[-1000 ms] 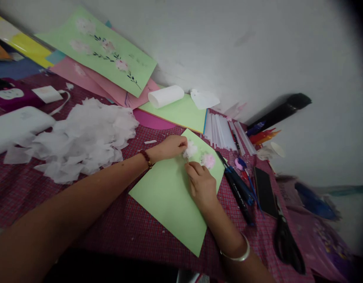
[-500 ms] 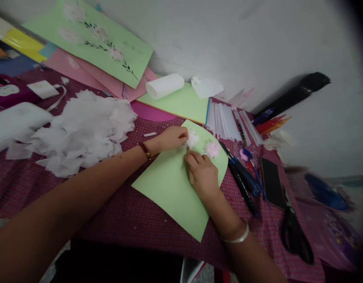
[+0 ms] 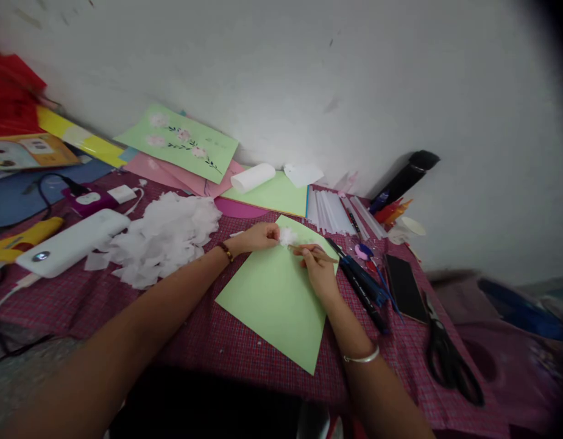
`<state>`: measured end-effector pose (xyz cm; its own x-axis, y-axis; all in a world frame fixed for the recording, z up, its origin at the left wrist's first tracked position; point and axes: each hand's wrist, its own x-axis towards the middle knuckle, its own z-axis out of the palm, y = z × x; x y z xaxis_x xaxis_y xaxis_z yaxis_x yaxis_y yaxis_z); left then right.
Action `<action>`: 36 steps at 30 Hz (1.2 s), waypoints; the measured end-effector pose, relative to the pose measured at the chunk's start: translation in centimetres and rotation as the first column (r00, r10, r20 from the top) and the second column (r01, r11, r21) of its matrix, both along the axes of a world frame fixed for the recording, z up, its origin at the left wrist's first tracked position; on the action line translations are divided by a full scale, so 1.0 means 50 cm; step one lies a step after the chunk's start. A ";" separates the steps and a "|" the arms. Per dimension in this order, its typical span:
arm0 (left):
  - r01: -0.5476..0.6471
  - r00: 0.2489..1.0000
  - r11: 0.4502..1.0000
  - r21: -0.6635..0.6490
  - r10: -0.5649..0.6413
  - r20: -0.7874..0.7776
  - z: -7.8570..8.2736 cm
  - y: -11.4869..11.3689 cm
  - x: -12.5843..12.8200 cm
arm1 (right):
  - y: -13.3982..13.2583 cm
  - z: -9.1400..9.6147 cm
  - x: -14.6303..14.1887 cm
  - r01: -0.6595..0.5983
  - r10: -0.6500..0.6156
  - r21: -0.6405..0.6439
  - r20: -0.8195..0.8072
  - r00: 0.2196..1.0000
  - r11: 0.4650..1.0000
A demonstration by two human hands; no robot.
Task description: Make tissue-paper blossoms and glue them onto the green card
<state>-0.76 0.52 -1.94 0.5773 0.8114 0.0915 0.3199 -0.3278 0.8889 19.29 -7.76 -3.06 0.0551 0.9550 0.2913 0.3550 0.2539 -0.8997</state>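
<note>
With 12 o'clock set toward the wall and the green sheet at the dial's centre, my left forearm enters from 7 o'clock and my right from 5 o'clock. My left hand points toward 3 o'clock, thumb and fingertips drawn together at the 9 o'clock edge of the white flower; I cannot tell whether they grip any of it. The flower lies at the sheet's 12 o'clock end. My right hand angles toward 11 o'clock, thumb and fingers closed on a thin brown stick. The stick's tip is at the flower's 6 o'clock edge; contact cannot be confirmed.

Compared with half a second earlier, the stick now lies crosswise, its rear end exposed toward 4 o'clock; previously my fingers covered most of it. The pink flower, clear in the previous view, is no longer distinct near my right hand. The view has shifted: a yellow tool now shows at 9 o'clock. White paper pieces remain heaped at 10 o'clock.
</note>
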 end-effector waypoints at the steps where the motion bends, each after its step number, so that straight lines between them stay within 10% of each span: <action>1: 0.030 0.999 1.000 0.009 -0.030 -0.016 0.002 -0.003 -0.002 | 0.000 0.000 0.000 -0.004 0.004 -0.009 -0.011 1.000 1.000; 13: 0.039 0.978 0.956 0.289 0.023 -0.206 -0.024 0.003 0.015 | -0.010 0.008 0.014 -0.048 0.034 -0.074 -0.174 0.984 0.996; 26: -0.011 0.997 0.983 -0.182 0.024 0.069 0.007 0.005 0.015 | 0.001 0.010 0.000 -0.023 0.020 -0.040 -0.085 0.996 0.999; 30: -0.095 0.979 0.978 -0.183 0.125 0.159 0.084 0.023 -0.006 | -0.001 0.009 0.004 -0.020 0.012 -0.075 -0.104 0.994 0.997; 36: -0.059 0.969 0.998 0.013 0.060 -0.240 0.261 0.012 -0.108 | -0.002 0.006 0.019 0.016 -0.032 -0.120 -0.125 0.992 0.993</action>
